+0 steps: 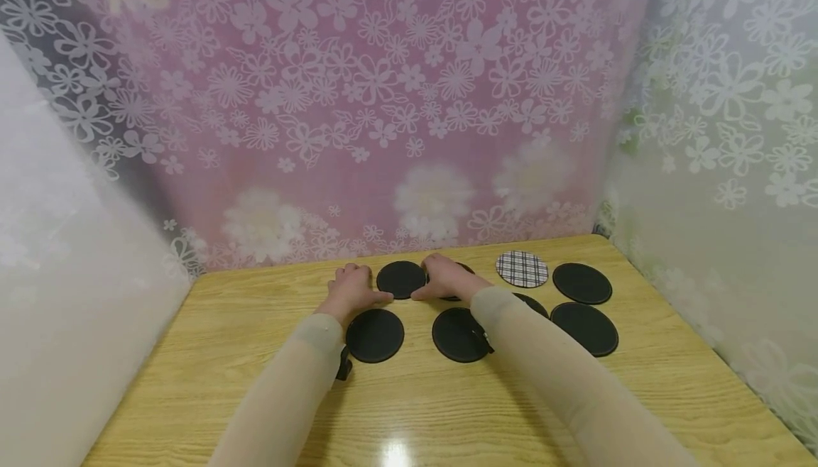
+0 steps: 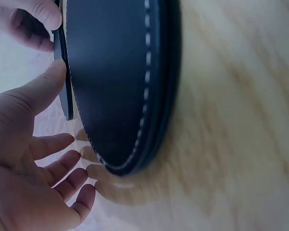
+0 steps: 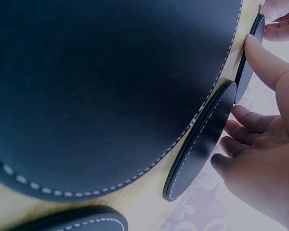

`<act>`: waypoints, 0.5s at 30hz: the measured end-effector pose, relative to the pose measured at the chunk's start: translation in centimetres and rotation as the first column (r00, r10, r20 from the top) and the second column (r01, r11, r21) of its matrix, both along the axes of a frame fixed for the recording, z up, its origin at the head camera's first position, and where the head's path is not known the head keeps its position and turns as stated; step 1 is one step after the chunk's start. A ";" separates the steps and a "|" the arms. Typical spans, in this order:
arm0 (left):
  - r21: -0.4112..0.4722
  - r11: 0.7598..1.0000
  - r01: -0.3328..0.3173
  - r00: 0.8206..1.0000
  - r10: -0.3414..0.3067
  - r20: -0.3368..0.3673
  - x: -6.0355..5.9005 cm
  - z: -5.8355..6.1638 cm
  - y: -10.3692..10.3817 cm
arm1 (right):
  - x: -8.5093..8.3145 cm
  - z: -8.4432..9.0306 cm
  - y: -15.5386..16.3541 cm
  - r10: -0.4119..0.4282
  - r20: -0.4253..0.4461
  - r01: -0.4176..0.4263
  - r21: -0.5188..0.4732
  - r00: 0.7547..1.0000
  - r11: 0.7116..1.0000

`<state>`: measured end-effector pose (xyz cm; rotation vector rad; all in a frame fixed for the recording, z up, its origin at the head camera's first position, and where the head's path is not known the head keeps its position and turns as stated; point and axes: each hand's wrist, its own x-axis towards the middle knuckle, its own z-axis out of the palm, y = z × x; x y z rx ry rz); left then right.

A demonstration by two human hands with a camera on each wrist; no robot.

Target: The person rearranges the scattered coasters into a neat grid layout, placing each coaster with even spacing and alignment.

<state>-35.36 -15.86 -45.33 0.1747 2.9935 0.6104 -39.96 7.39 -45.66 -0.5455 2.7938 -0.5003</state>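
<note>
Between my two hands, at the back of the table, lies a round black coaster [image 1: 401, 279]. My left hand [image 1: 353, 289] is at its left side with fingers spread, thumb at the near left edge. From the right, my right hand [image 1: 447, 279] reaches to the same coaster, thumb and fingertips at its right edge. In the right wrist view, the right thumb [image 3: 267, 62] lies along that coaster's edge and the other fingers are loosely bent. Another black coaster [image 1: 465, 267] is partly hidden behind the right hand. Close below the left wrist sits a stitched black coaster [image 1: 374, 336].
More black coasters lie to the right, including one beneath the right forearm [image 1: 461, 336] and two near the right edge [image 1: 582, 283]. A plaid black-and-white coaster [image 1: 522, 269] lies in the back row. Flowered curtains [image 1: 383, 98] hang behind and beside the wooden table [image 1: 243, 339].
</note>
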 end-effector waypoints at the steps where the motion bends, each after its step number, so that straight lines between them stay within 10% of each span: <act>1: -0.001 1.000 -0.004 1.000 0.004 0.001 -0.1 -0.1 0.1 | 0.0 0.0 -0.1 0.000 0.002 0.000 0.001 1.000 1.000; 15: 0.068 0.998 0.005 1.000 -0.005 -0.004 -1.0 -1.0 0.8 | 0.3 0.8 -0.6 -0.016 0.030 0.017 -0.031 0.999 0.999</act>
